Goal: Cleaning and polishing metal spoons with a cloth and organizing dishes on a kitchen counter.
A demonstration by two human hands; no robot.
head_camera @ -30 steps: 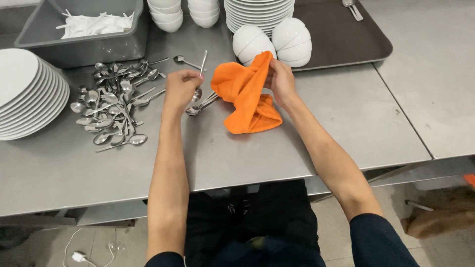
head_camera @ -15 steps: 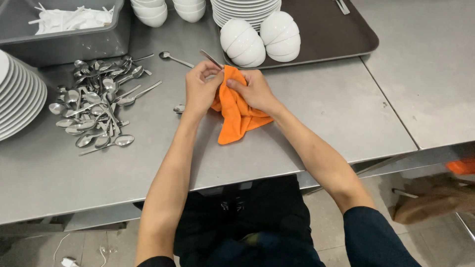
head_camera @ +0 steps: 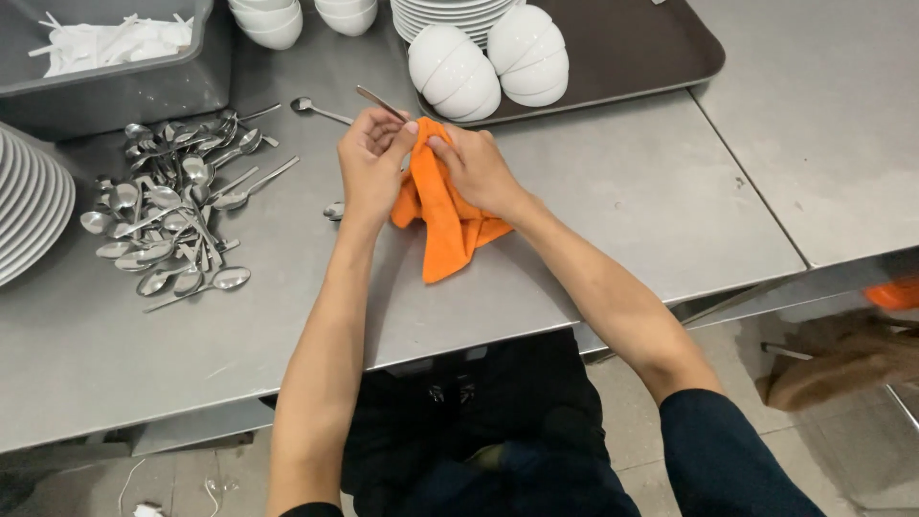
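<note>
Left hand (head_camera: 371, 163) pinches slim steel spoon (head_camera: 381, 102), handle slanting toward table's far-left corner; right hand (head_camera: 476, 170) grips crumpled orange cloth (head_camera: 445, 220) w/ bowl end hidden

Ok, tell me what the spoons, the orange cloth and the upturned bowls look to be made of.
Spoons: likely polished stainless steel, with bright mirror glints. Orange cloth: soft woven fabric, matte, draping in folds. Upturned bowls: probably glazed white ceramic, smooth with soft highlights.

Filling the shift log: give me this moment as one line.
left hand: holds spoon | right hand: grips orange cloth around it | spoon pile: left of hands | steel counter
</note>
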